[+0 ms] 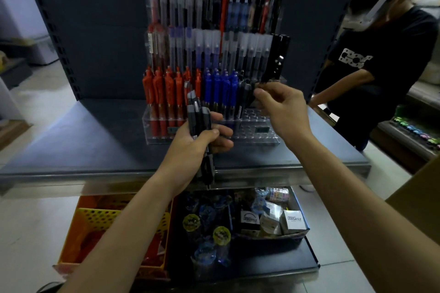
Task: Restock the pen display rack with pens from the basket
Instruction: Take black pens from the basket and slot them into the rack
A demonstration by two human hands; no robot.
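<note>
Two bare forearms reach up from the bottom edge of the frame toward a grey metal shelf (83,145). At centre, the left hand (197,143) is clenched around a bundle of black pens (198,116), held upright with their tips poking out below the fist. Just right of centre, the right hand (283,107) has its fingers curled, and thumb and forefinger pinch the top of a single black pen (247,95) standing in the front row of the pen display rack (250,135). That clear tiered rack sits on the shelf against a dark back panel. Its front row holds red pens (166,88) on the left and blue pens (219,88) in the middle, with bare holes showing to the right under the right hand; the higher tiers are blurred. At lower left, under the left forearm, an orange perforated basket (71,245) rests on the floor; what it holds cannot be made out. Beside it, at lower centre, a lower shelf carries a box of small packaged goods (295,228). Another person in a black T-shirt (381,54) stands at upper right.
</note>
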